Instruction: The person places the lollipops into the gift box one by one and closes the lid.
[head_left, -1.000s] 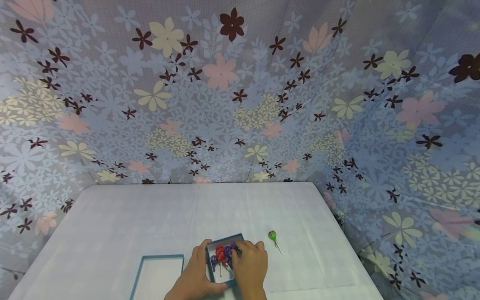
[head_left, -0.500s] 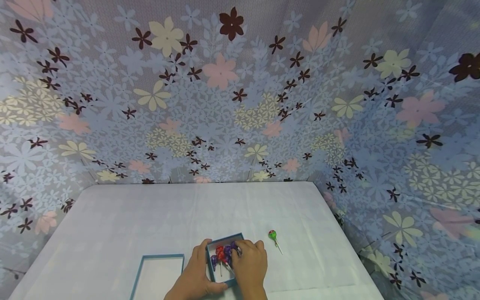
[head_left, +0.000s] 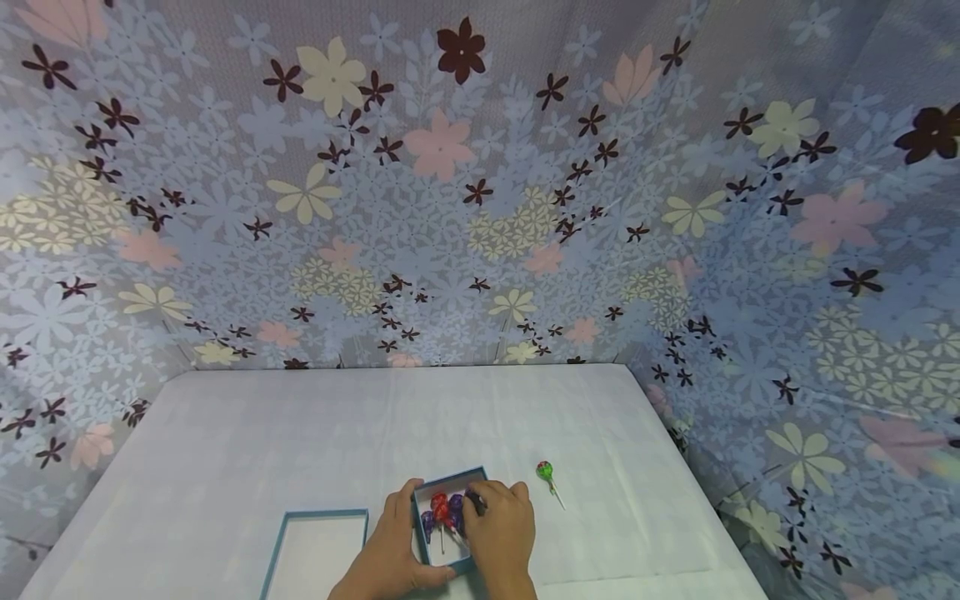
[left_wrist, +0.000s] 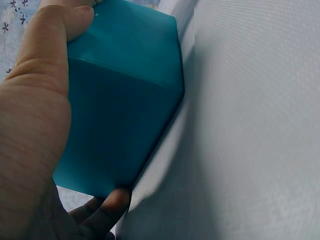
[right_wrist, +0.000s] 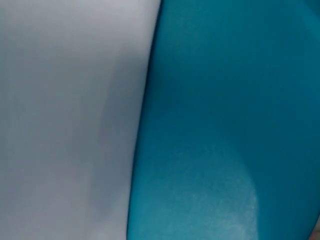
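A small teal box [head_left: 451, 480] with a white inside holds several lollipops. My left hand [head_left: 390, 543] grips it from the left, thumb along the near side and fingers along the far left corner. The left wrist view shows this hand [left_wrist: 40, 95] wrapped round the teal outer walls [left_wrist: 120, 115]. Inside lie red lollipops [head_left: 440, 506] and purple lollipops [head_left: 428, 522], their white sticks toward me. My right hand [head_left: 504, 529] reaches over the right wall, thumb and curled fingers pinching a purple lollipop that they mostly hide. The right wrist view is filled largely by the box wall [right_wrist: 210, 125].
A single green lollipop [head_left: 545, 472] lies on the white tablecloth [head_left: 360, 433], right of the box. To the left is an open, shallow teal-rimmed tray or lid [head_left: 326, 512], white inside. Flowered curtain [head_left: 450, 275] hangs behind and beside the table.
My right fingers have shifted slightly among the purple lollipops, and less purple shows beside them at the far right corner. The left hand and the box stay in place.
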